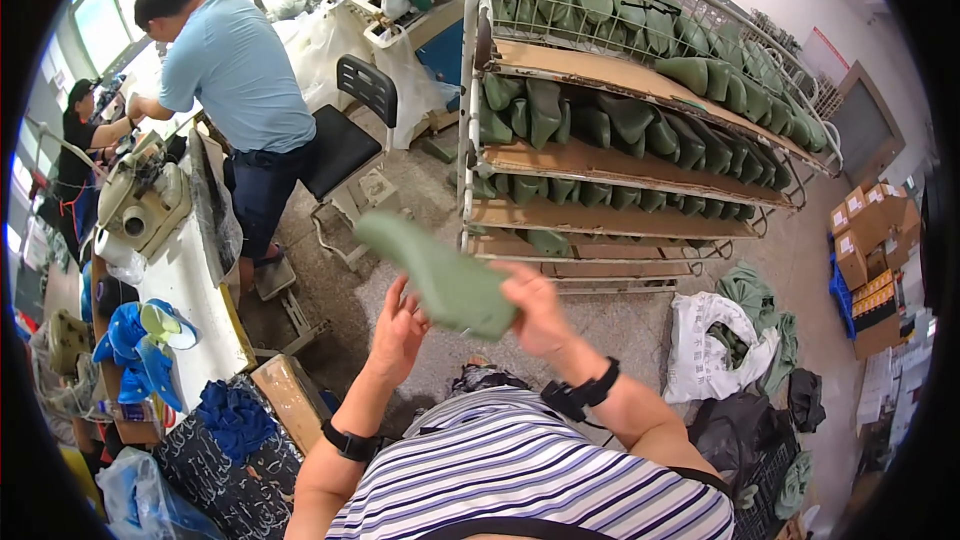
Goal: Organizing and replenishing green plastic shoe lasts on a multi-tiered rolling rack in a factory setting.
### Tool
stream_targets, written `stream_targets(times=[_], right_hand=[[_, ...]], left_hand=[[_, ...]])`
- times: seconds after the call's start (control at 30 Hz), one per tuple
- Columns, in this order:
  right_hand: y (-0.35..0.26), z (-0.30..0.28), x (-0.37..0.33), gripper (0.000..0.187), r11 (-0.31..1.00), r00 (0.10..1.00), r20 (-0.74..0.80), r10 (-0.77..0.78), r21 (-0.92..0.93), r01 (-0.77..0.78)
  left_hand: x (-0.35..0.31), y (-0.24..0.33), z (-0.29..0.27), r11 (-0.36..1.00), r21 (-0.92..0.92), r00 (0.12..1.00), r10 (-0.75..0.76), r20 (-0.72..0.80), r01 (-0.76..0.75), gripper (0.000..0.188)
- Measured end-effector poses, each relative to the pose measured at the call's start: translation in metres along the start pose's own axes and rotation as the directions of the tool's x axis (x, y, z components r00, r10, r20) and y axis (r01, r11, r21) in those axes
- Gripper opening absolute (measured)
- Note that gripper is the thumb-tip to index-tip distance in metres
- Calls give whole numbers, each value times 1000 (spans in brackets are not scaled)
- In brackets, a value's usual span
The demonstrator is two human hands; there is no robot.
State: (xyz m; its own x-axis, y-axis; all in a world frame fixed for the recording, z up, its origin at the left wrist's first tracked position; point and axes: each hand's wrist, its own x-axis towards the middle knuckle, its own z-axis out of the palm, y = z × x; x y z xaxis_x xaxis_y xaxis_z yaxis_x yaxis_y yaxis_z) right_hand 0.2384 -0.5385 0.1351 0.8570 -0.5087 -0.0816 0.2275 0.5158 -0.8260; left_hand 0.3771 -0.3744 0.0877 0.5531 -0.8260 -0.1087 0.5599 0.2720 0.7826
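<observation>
A smooth dull-green bicycle saddle [440, 275] is held up in front of my body, slightly blurred. Its narrow nose points to the upper left and its wide end sits at the lower right. My right hand [538, 310] grips the wide end at its edge. Just below the saddle's left side, my left hand [400, 332] has its fingers raised and apart; whether a fingertip touches the saddle I cannot tell. More green saddles [625, 120] stand in rows on the rack ahead.
The white metal rack [468, 140] has several board shelves. A black chair [345, 145] and a person in light blue [235, 70] are at the left, beside a bench [205, 285] with a sewing machine [145, 205]. A white sack [695, 355] lies right; cartons [865, 225] stand beyond.
</observation>
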Motion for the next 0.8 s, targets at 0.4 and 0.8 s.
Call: stream_targets(times=[0.4,0.8], right_hand=[[-93,-68,188,29,-132,760,258,-597,-966,224],[-171,-138,278,48,-370,985,163,-48,-919,135]], left_hand=[[2,1,-7,996,-90,932,-50,-358,18,46],[-30,-68,-40,965,-262,701,-206,-682,28,38]])
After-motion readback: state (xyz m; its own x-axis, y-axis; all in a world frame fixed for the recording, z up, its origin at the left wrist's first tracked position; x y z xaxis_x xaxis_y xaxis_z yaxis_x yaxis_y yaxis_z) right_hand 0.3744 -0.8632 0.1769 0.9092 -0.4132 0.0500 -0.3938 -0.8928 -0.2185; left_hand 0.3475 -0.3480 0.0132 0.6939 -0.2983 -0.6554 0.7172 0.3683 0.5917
